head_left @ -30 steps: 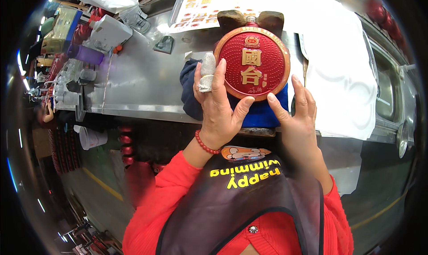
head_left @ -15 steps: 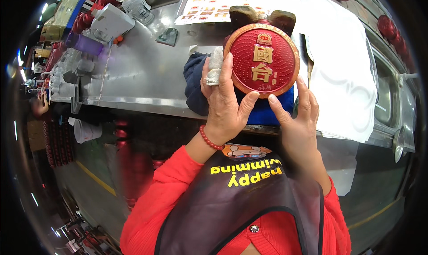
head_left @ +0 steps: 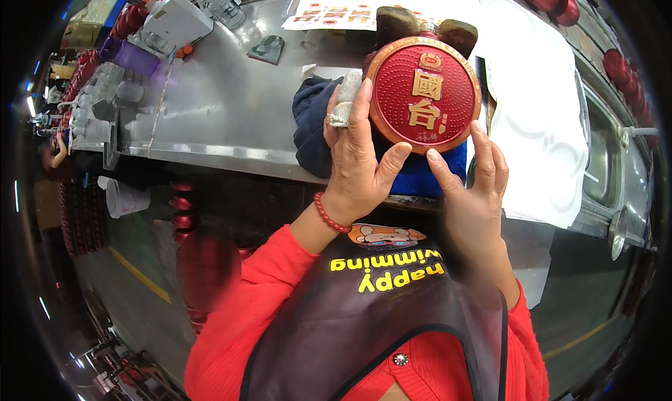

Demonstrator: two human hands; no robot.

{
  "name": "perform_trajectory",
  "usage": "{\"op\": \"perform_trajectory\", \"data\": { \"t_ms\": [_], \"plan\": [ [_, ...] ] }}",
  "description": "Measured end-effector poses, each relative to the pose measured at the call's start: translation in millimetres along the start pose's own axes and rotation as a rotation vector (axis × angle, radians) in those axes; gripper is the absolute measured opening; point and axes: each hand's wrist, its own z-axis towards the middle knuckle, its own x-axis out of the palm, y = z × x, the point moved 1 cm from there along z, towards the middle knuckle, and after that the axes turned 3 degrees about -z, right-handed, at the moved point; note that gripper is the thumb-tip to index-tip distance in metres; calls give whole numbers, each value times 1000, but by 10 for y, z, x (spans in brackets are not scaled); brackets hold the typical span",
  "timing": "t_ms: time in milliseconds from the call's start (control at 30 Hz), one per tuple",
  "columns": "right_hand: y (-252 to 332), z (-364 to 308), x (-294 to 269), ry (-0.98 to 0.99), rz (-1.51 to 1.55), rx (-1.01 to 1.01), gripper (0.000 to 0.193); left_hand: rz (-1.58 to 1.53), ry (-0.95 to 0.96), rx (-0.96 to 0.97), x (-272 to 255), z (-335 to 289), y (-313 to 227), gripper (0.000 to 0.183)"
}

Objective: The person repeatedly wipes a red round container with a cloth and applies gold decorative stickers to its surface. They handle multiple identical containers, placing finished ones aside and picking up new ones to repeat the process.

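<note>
Shows a steel tabletop (head_left: 224, 93) across the upper half of the frame, with white paper (head_left: 532, 86) at upper right, perhaps to keep that surface clean. Shows a round red bottle (head_left: 425, 96) at upper centre, face up, and a printed sheet (head_left: 336, 12) just above, probably for easy reach. At the rim, a left hand (head_left: 357, 156) with index along the left edge and thumb tip at the bottom; opposite, a right hand (head_left: 476, 191) with thumb at the bottom and fingers at lower right. In both, a spread grip, not a pinch, likely to steady the bottle without covering its raised front. Beside the left hand, a dark cloth (head_left: 315, 124); under the bottle's lower edge, a blue cloth (head_left: 418, 178), presumably padding. Either side of the neck, two blocks (head_left: 393, 26), likely as a cradle. On one left finger, a grey sheath (head_left: 345, 96), probably protective.
</note>
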Motion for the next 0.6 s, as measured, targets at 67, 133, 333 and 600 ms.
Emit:
{"op": "perform_trajectory", "data": {
  "t_ms": [67, 133, 333, 600],
  "plan": [
    [17, 16, -4, -6, 9, -11, 61, -7, -4, -10, 2, -7, 7, 88],
    [30, 27, -11, 17, -9, 1, 60, -8, -10, -21, 6, -19, 15, 88],
    [49, 52, -30, 6, -11, -27, 56, -76, -35, -2, -20, -50, 63, 86],
    [61, 75, -13, 6, 10, -17, 52, -69, -56, -26, -34, -70, 88, 81]
  ]
}}
